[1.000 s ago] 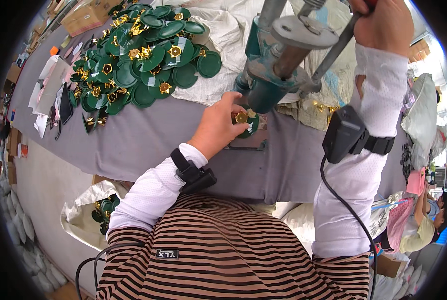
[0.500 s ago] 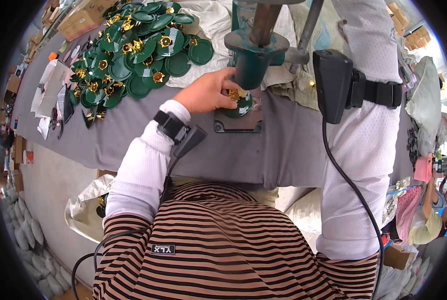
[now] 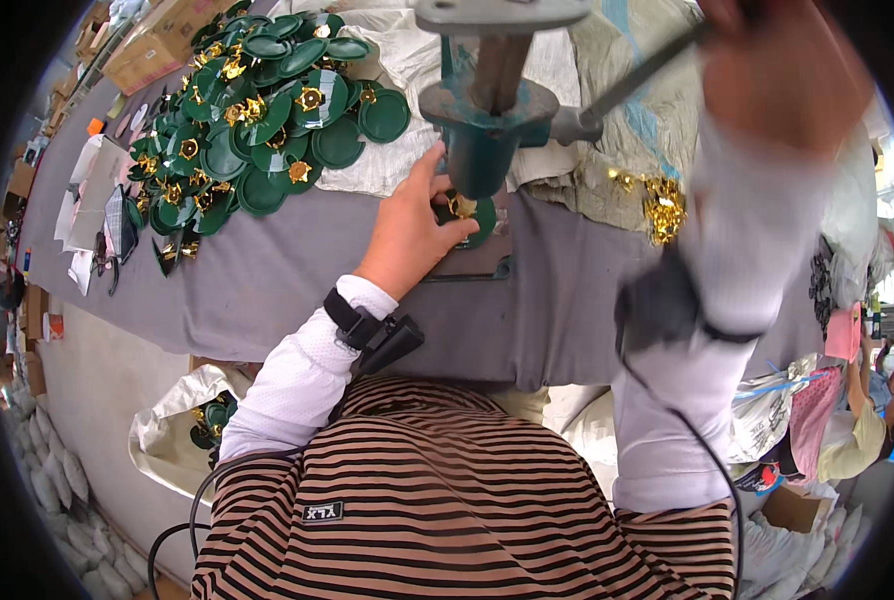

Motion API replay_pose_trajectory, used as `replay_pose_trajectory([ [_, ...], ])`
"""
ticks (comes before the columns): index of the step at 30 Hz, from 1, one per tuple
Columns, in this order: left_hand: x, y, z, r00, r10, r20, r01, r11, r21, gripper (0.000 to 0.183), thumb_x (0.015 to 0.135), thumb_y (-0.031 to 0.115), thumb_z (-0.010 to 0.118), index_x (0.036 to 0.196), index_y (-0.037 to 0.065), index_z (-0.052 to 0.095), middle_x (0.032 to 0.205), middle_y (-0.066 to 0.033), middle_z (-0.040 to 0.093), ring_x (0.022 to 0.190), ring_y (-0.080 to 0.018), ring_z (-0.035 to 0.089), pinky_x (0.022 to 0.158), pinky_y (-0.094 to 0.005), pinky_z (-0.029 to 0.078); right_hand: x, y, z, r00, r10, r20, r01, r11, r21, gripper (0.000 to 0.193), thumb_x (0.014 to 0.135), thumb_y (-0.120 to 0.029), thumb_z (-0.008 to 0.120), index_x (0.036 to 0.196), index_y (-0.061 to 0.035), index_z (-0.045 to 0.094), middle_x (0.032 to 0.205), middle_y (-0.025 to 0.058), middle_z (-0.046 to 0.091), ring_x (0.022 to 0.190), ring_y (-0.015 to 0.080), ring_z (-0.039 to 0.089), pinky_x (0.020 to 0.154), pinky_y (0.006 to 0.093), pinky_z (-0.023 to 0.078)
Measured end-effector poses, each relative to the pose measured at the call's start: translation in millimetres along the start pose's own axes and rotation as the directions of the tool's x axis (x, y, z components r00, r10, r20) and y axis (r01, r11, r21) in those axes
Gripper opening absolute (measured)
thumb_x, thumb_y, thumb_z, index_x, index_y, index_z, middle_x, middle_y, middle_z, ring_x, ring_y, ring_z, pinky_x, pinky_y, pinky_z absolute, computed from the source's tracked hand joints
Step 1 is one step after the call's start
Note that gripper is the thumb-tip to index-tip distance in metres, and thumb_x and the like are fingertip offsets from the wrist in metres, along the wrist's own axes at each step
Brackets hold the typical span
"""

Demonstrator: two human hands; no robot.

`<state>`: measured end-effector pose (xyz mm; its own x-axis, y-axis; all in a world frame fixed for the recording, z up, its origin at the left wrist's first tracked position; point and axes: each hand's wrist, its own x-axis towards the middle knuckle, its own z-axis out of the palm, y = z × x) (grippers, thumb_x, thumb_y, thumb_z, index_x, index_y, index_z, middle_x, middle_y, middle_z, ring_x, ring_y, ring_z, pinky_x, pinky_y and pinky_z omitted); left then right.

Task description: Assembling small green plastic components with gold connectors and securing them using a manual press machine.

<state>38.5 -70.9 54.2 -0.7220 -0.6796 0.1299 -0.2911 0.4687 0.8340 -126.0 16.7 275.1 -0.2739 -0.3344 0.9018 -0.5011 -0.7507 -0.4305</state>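
Note:
A green plastic disc with a gold star-shaped piece at its middle lies under the ram of a green hand press. My left hand curves around the disc's left side. Its thumb rests on the near edge and its index finger points up beside the ram, while the other fingertips are partly hidden. At upper right my right hand is smeared by motion, but it appears wrapped around the end of the press lever.
Many green discs with gold pieces are heaped at the left on grey cloth. Small gold pieces lie right of the press on pale sacking. A white sack with more discs stands below. Another person is at far right.
The lever has swung right and towards me, bringing my right hand into view. My left index finger has spread from the thumb around the disc. The gold pieces at right are now uncovered.

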Motion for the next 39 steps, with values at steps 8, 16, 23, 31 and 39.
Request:
replay_pose_trajectory([
  [8,-10,-1,-5,0.998,0.045,0.047,-0.044,0.999,-0.023,0.085,0.069,0.008,0.082,0.143,0.003,0.039,0.107,-0.0149,0.066,0.095,-0.029,0.06,0.08,-0.0363,0.052,-212,-84,-43,0.886,0.33,0.327,-0.229,0.922,-0.311,0.007,0.076,-0.009,0.065,0.079,-0.0105,0.071,0.081,0.003,0.065,0.08,0.0228,0.065,0.092,0.0478,0.045],
  [16,-8,-14,3,0.992,0.111,-0.051,-0.114,0.993,-0.039,0.076,0.072,0.008,0.079,0.139,0.002,0.044,0.099,-0.0144,0.068,0.098,-0.0329,0.06,0.086,-0.0402,0.05,-78,-43,-64,0.782,-0.068,0.619,-0.12,0.959,0.257,0.007,0.082,-0.012,0.063,0.078,-0.0061,0.064,0.077,0.0082,0.059,0.063,0.018,0.054,0.069,0.037,0.054],
  [23,-18,-28,-10,0.993,0.041,-0.109,-0.067,0.966,-0.251,0.067,0.078,0.008,0.077,0.138,0.002,0.047,0.099,-0.009,0.069,0.078,-0.0134,0.061,0.074,-0.027,0.052,57,66,-26,0.835,0.545,-0.071,-0.522,0.827,0.208,0.034,0.095,-0.014,0.055,0.122,0.0061,0.056,0.082,0.0081,0.058,0.059,0.0116,0.048,0.044,0.0217,0.031],
  [31,-45,-92,-119,0.946,0.315,-0.081,-0.273,0.905,0.326,0.054,0.073,0.013,0.081,0.123,0.009,0.06,0.099,-0.0104,0.064,0.09,-0.0277,0.062,0.08,-0.0387,0.052,51,73,-17,0.863,0.505,-0.018,-0.49,0.845,0.214,0.04,0.1,-0.015,0.049,0.132,0.009,0.045,0.08,0.0074,0.057,0.062,0.0087,0.048,0.045,0.0181,0.036],
  [39,3,-103,-137,0.914,0.361,-0.186,-0.165,0.747,0.644,0.036,0.074,0.007,0.075,0.108,0.006,0.064,0.099,-0.0083,0.058,0.093,-0.0275,0.059,0.079,-0.0363,0.051,52,71,-10,0.858,0.513,-0.034,-0.494,0.84,0.225,0.027,0.098,-0.015,0.052,0.116,0.005,0.053,0.082,0.0073,0.059,0.059,0.0098,0.047,0.044,0.0193,0.032],
])
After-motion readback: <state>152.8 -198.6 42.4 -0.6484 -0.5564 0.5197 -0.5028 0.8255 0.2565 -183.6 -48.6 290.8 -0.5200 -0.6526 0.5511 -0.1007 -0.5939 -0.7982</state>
